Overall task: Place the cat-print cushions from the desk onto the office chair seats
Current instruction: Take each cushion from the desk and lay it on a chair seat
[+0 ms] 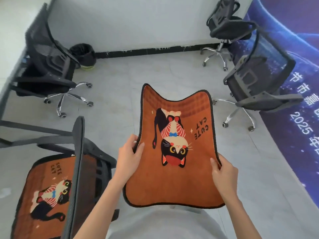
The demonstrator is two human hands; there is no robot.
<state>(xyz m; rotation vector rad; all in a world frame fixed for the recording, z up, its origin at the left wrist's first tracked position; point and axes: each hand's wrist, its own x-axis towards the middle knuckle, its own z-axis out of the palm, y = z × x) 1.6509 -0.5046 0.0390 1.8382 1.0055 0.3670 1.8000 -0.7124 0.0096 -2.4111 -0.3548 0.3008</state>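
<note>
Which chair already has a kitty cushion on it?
The chair at the bottom left, closest to the person. An orange cat cushion lies on its seat. The other three chairs, by the walls, have bare black seats.

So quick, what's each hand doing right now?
Left hand: pinching the left edge of the cat-print cushion.
Right hand: gripping the same cushion's right edge.

I see that the backrest (76,173) left of my grip hides a strip of the second cushion (43,192), and the frame edge cuts its lower part. Beyond my hold, the far chair (224,25) is cropped at top. The banner (293,100) text is partly cut off.
</note>
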